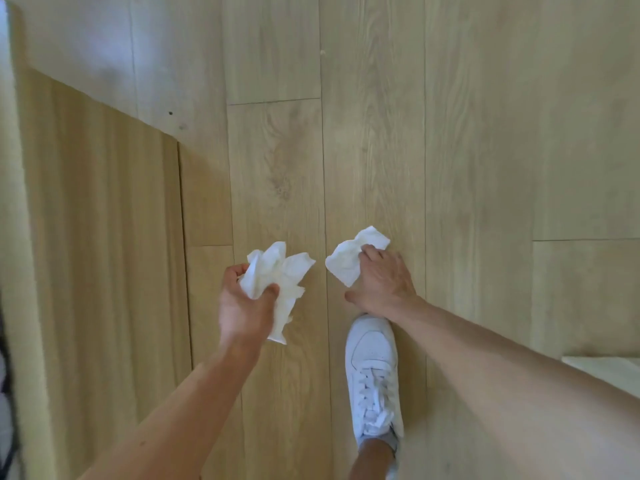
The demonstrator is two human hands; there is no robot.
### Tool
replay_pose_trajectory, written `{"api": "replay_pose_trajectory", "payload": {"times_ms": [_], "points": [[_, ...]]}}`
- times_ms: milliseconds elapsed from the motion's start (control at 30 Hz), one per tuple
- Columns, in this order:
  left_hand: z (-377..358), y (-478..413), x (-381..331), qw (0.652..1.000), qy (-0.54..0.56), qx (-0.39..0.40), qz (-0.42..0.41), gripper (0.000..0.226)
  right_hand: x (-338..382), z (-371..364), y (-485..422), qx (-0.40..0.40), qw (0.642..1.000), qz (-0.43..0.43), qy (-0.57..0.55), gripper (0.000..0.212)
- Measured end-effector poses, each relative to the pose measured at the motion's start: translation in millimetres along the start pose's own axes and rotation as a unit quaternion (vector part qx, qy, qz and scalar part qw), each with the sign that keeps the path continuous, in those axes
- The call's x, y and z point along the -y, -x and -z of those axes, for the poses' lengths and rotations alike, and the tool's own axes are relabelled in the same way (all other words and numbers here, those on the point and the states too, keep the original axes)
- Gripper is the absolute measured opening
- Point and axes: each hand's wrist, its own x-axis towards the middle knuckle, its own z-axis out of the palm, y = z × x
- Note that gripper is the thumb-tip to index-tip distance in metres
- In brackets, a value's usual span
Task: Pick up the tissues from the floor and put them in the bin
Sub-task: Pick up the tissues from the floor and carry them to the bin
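Pale wood-plank floor (381, 116) lay underfoot. Ahead of the white sneaker (374, 375), the left hand (246, 306) clutched a crumpled tissue bundle (277, 271), and the right hand (384, 278) gripped another tissue (349, 258) just beside it.

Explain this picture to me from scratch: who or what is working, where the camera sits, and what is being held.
There is no machine here. A person works with two bare hands, and the single camera is worn on their head, looking down past their arms at a light wooden floor. The left hand has its grip closed on a bunch of crumpled white tissues. The right hand is palm down, its fingers on another white tissue; whether that one is off the floor yet is hard to tell. Below it is the person's white sneaker. No bin shows in this view.
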Motion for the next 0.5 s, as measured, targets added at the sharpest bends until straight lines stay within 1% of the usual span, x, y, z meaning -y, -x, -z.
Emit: {"api": "replay_pose_trajectory", "payload": {"times_ms": [67, 133, 233, 333, 400, 500], "points": [[9, 13, -29, 1.000, -0.004, 0.016, -0.005, 0.044, 2, 32, 17, -0.002, 0.993, -0.028, -0.113, 0.059], [14, 34, -70, 0.999, 0.015, 0.043, -0.003, 0.045, 1, 75, 43, -0.035, 0.971, -0.054, -0.230, 0.051], [6, 74, -148, 0.993, 0.025, 0.114, -0.030, 0.039, -9, 149, 84, -0.120, 0.913, -0.109, -0.375, 0.036], [-17, 120, -237, 0.981, 0.007, 0.171, -0.091, 0.036, -32, 228, 124, -0.186, 0.853, -0.133, -0.470, 0.021], [-37, 149, -296, 0.971, -0.019, 0.203, -0.128, 0.040, -55, 279, 150, -0.222, 0.816, -0.143, -0.514, 0.018], [-78, 189, -372, 0.949, -0.059, 0.259, -0.172, 0.041, -97, 345, 184, -0.254, 0.760, -0.161, -0.576, 0.016]]}}
